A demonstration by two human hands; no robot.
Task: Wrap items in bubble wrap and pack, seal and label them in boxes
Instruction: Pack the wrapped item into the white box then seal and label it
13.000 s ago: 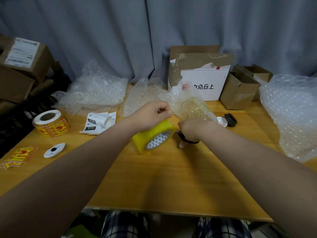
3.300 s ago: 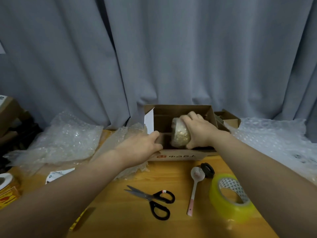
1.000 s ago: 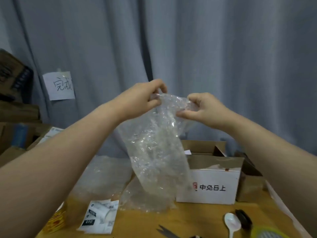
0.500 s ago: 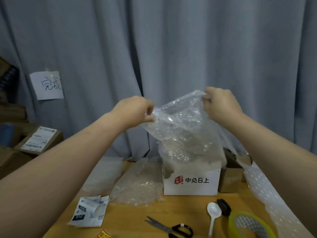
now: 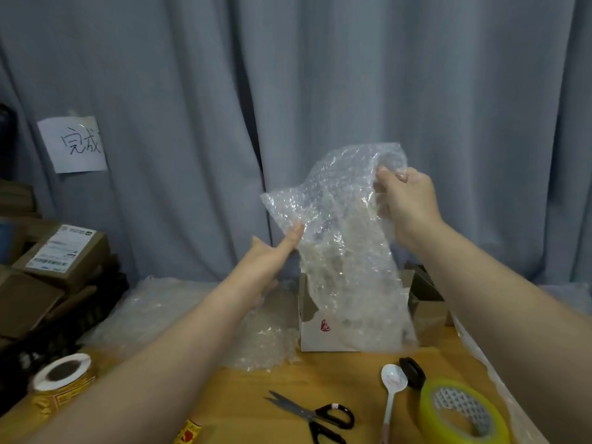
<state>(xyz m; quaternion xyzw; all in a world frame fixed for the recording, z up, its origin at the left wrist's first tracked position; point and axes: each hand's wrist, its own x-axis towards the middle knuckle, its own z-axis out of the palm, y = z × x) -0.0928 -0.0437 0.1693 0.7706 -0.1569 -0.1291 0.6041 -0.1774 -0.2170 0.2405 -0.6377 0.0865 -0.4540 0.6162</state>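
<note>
As right hand (image 5: pixel 407 205) pinches it, bubble wrap (image 5: pixel 341 251) hangs vertically

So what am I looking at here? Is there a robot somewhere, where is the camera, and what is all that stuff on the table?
There is no robot here. These are a person's two bare hands, filmed by one wide-angle camera worn on the head and looking forward and down. That is why both arms reach in from the bottom of the picture.

The right hand grips the top of a bubble wrap sheet, which is held up in the air. The left hand touches its lower left edge with straight fingers. Behind the sheet a white box stands on the wooden table.

Also on the table are scissors, a white spoon, a yellow tape roll, a roll of labels at the left, and loose bubble wrap beside the box. A grey curtain hangs behind.
</note>
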